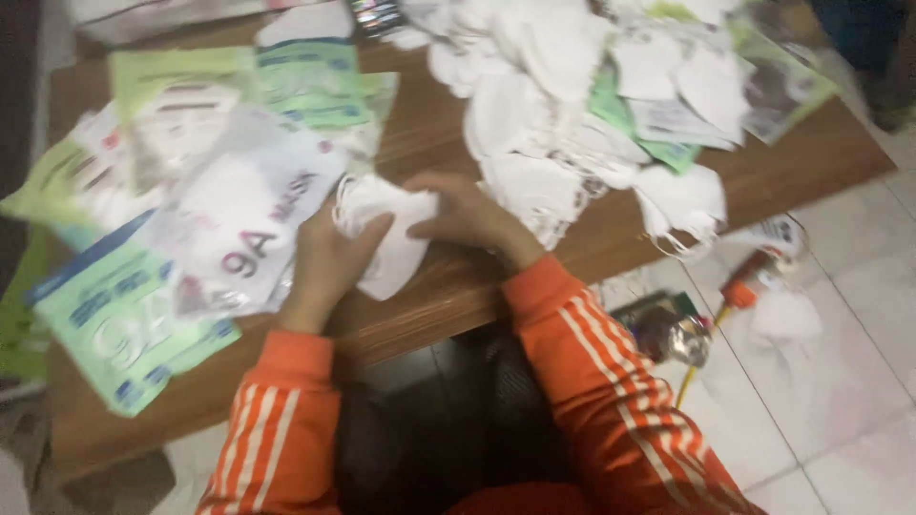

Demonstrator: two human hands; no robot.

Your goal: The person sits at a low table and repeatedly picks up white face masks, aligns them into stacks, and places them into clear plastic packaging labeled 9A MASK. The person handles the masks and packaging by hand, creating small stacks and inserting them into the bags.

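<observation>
Both hands meet over a folded white face mask [391, 234] lying on a brown wooden table [792, 167]. My left hand [329, 262] grips the mask's left side, thumb on top. My right hand [468, 215] presses down on its right edge with the fingers curled. Both arms wear orange sleeves with white stripes. The picture is blurred by motion.
Flat printed mask packets [239, 205] in white, green and blue cover the table's left half. A heap of loose white masks [592, 105] lies at the back right. On the tiled floor to the right sit an orange-capped bottle [749, 277] and a shiny crumpled wrapper [673, 329].
</observation>
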